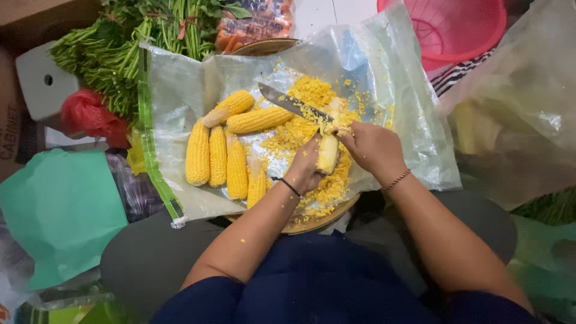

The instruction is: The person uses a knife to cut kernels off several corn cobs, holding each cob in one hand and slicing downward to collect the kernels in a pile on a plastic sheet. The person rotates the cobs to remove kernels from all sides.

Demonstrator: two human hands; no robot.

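Cob (327,153) in left hand (305,169), knife (292,103) seemingly right-held (373,146)

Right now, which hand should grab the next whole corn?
Probably the left hand. It only steadies the cob and sits right beside the whole corn. The right hand holds the knife and is farther away.
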